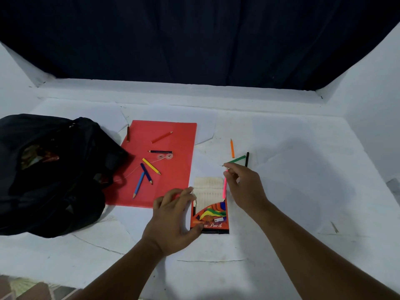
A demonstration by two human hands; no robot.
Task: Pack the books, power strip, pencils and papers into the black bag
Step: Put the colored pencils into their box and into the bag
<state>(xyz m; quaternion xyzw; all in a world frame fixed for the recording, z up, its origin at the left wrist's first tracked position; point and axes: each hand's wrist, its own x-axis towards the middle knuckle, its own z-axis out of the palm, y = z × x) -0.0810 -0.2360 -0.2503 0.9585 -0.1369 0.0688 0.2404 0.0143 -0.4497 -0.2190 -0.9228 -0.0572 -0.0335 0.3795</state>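
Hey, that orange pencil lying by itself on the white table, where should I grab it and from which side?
Pinch the orange pencil mid-shaft from straight above, fingers on its left and right flanks. It lies flat, tip pointing away, apart from the green pencil near its lower end, so the upper half gives the most room.

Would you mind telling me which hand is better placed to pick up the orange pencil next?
Probably the right hand: the orange pencil lies just beyond it, though it holds a pink pencil. The left hand grips the pencil box.
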